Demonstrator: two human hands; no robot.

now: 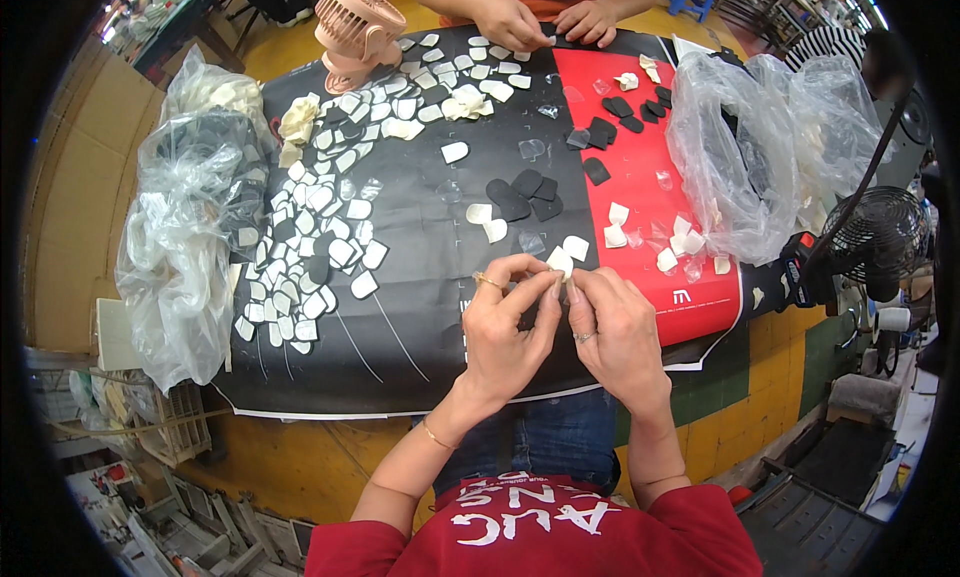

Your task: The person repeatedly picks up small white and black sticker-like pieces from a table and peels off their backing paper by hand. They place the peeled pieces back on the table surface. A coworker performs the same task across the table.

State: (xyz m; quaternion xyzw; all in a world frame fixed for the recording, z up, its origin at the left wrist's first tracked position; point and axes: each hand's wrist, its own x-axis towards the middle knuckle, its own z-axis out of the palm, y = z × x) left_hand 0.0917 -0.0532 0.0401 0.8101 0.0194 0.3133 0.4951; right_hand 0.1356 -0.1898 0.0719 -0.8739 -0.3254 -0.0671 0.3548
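My left hand (pixel 507 327) pinches the left edge of a small white tab-shaped piece (pixel 561 260) with thumb and fingertips. The lower right edge of the same piece is pinched by my right hand (pixel 617 325). Just beyond my fingertips lies another white piece (pixel 575 247) with a rounded end. Several black rounded pieces (pixel 511 201) rest in a small heap farther out, beside two white ones (pixel 487 220). To the left, many white-faced pieces with dark edges (pixel 300 252) are spread over the black sheet (pixel 420 277).
Clear plastic bags stand at the left (pixel 195 227) and right (pixel 735 157) of the table. A pink fan (pixel 355 32) sits at the far left. Opposite, a co-worker's hands (pixel 540 22) hold a small piece. A red panel (pixel 690 292) carries black and white pieces. A black fan (pixel 872 232) stands right.
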